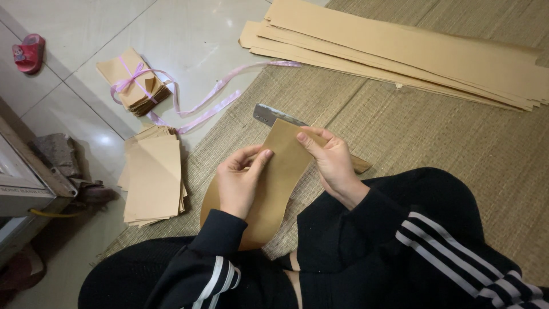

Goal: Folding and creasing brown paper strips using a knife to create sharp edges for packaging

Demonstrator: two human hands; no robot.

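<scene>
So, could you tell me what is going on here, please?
A person sitting on a woven mat holds a long strip of brown paper in both hands, the left hand and right hand pinching its upper end. A metal blade lies just beyond. Loose paper stacks, a ribbon-tied bundle and more long strips lie around.

Woven straw mat (434,137) covers pale tiled floor (189,40). On mat: stack of long brown paper strips (412,54), metal blade (271,114), pile of cut brown sheets (153,180) at edge. On tiles: ribbon-tied paper bundle (134,83), red sandal (28,52).
</scene>
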